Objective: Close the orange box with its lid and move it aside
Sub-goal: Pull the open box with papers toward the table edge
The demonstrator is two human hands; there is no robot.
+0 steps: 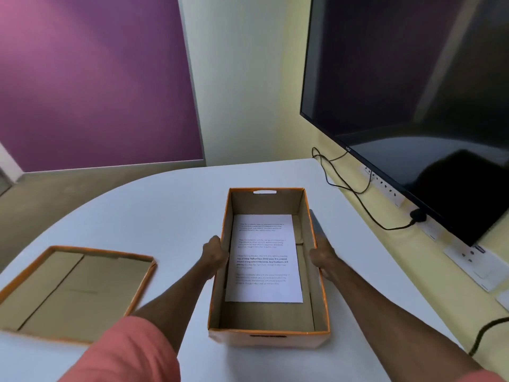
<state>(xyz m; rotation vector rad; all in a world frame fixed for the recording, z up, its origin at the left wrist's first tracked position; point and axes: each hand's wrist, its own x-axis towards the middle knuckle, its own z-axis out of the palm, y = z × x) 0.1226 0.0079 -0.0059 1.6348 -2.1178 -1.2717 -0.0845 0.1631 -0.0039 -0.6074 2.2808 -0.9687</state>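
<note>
Steadying the open box [268, 336] at centre of the surface [170, 205]: left grip [216, 256] and right grip [321, 256] clasping its long walls, probably squaring it. Lid [74, 293] inside-up at 9 o'clock, apart, within reach for capping. Paper [263, 257] flat inside.

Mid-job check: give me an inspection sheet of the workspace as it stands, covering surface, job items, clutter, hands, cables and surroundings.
Surface: white table, rounded far edge.
Job's things: orange box open, upright at centre; a printed sheet lies flat on its floor. Lid rests upside down on the table, left of the box, apart from it.
Clutter: nothing seen on the table besides these.
Hands: left hand grips the box's left wall, right hand the right wall.
Cables: black cable runs along the right-hand ledge to a plug; another black cable at the near right.
Surroundings: dark monitor on the right, purple wall panel on the left.
</note>
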